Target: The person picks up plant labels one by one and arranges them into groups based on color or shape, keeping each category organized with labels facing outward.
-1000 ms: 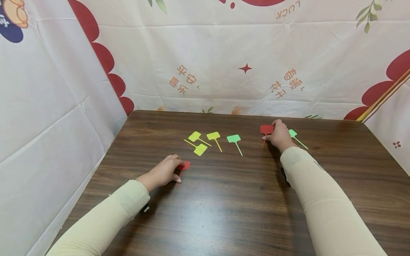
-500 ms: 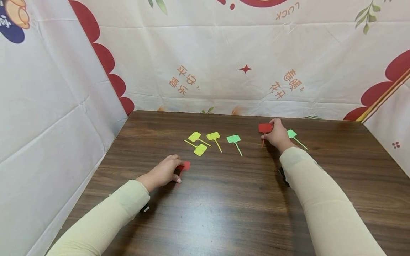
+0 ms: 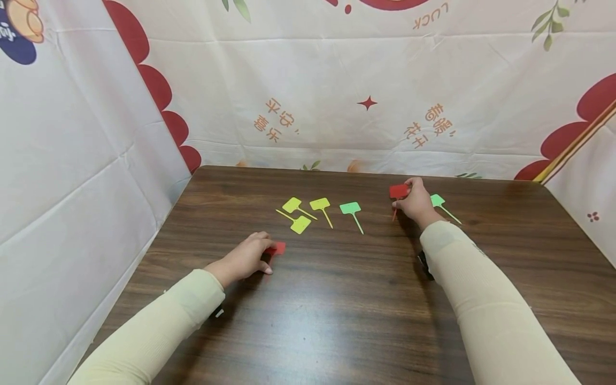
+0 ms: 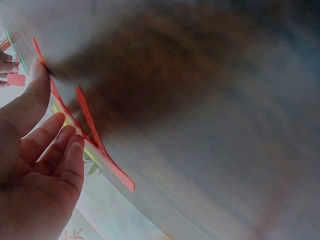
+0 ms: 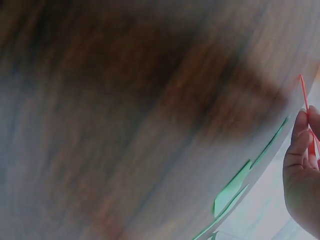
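In the head view I see the left hand (image 3: 246, 258) over the near red plant label (image 3: 278, 248) on the worktop (image 3: 356, 299); the right hand (image 3: 416, 204) pinches the far red plant label (image 3: 397, 191), with green plant labels (image 3: 350, 208) at either side. In the left wrist view, thumb and fingers stand apart; whether they grip, I cannot tell. In the right wrist view, the fingertips close narrowly on red. I judge the step is picking up; next calls for a steady lift, not brushing the green.
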